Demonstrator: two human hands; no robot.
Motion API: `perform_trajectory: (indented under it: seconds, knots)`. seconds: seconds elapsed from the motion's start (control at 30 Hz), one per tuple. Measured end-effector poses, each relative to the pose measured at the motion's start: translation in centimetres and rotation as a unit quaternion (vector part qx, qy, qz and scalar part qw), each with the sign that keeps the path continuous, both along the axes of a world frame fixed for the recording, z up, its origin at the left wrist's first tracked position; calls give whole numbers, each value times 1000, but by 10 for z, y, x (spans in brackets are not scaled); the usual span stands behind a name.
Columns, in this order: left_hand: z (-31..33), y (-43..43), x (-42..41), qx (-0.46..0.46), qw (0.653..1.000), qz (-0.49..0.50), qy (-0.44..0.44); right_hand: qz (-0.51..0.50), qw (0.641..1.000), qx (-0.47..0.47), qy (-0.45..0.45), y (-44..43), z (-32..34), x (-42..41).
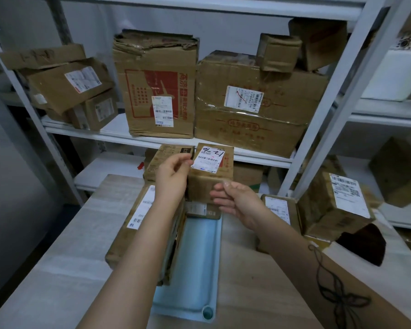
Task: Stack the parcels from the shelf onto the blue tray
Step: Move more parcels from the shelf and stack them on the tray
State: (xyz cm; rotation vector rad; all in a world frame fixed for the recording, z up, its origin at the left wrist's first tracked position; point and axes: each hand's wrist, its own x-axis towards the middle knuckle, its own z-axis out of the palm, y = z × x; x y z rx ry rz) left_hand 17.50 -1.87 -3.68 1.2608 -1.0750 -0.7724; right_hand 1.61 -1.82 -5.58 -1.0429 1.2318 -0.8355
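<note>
A blue tray (197, 255) lies on the table in front of me. A long parcel (131, 224) with a white label covers its left half. At the tray's far end stands a small brown parcel (209, 179) with a handwritten white label, on top of a flat parcel (199, 208). My left hand (173, 176) pinches the small parcel's upper left corner. My right hand (233, 200) rests against its lower right side with the fingers curled. Another brown parcel (166, 160) stands just behind my left hand.
The white shelf (119, 134) behind the table holds several cardboard boxes, among them a tall red-printed box (154, 86) and a wide taped box (254, 103). Two labelled parcels (335, 205) and a dark cloth (363, 243) sit at the table's right side.
</note>
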Motion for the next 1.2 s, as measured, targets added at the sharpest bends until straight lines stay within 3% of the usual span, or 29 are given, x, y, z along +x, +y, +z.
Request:
perform_trajectory:
  seconds: [0.3,0.53,0.93,1.07,1.2]
  knots:
    - [-11,-5,-71,-19,997,-72,-11,-106,989,95,-31,-6,-8,-50]
    - [-40,-14,-116,18,995,-97,4,-158,976,150,11,-14,-23,-93]
    - [-98,-29,-178,244,960,-105,89,-87,962,181,187,-33,-71,-146]
    - [-122,-36,-196,337,934,-90,76,-101,953,177,225,-40,-105,-155]
    - [-135,-33,-209,432,890,-142,45,-130,937,221,237,-48,-131,-162]
